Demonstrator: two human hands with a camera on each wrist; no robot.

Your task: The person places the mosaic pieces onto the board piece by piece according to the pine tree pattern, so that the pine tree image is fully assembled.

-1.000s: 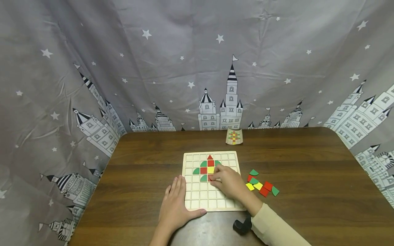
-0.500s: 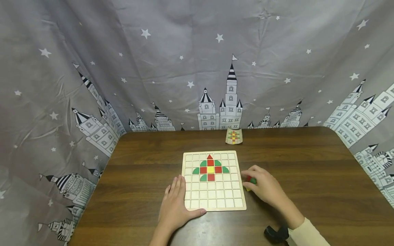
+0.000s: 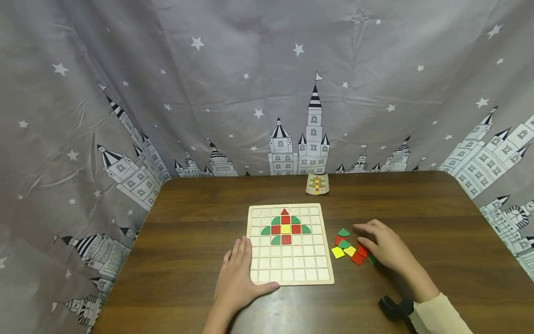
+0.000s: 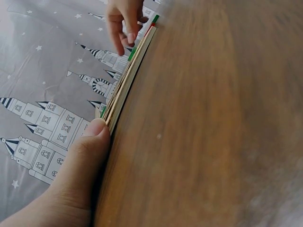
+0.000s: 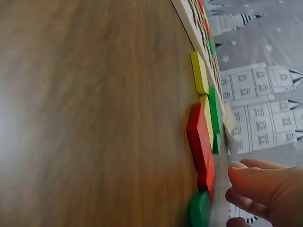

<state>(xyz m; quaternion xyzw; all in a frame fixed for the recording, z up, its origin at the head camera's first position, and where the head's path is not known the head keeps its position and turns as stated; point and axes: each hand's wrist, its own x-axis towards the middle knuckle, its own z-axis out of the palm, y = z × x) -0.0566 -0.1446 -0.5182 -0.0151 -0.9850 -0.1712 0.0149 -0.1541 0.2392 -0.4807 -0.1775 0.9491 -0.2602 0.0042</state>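
My left hand (image 3: 238, 278) rests against the left edge of a pale wooden grid board (image 3: 288, 265), fingers straight and thumb along the front edge. On the board, red squares, green quarter-circles and a red triangle (image 3: 284, 212) surround a yellow square (image 3: 285, 228). My right hand (image 3: 388, 248) hovers at the right side of a loose group of tiles, its fingers slightly bent and nothing seen between them. Among those tiles are a green quarter-circle (image 3: 344, 232), a yellow tile (image 3: 338, 252) and a red square (image 3: 357, 259). Another green tile (image 5: 200, 209) is partly hidden by the right hand in the head view.
A small pattern card (image 3: 317, 184) with a coloured figure stands at the table's back edge. Behind the brown wooden table (image 3: 200, 222) hangs a grey curtain (image 3: 233, 93) printed with castles and stars. A black strap (image 3: 394, 308) sits at the right wrist.
My right hand has left a red square on the board, moved over the loose tiles, then shifted further right, uncovering most of them. The left hand has stayed in place.
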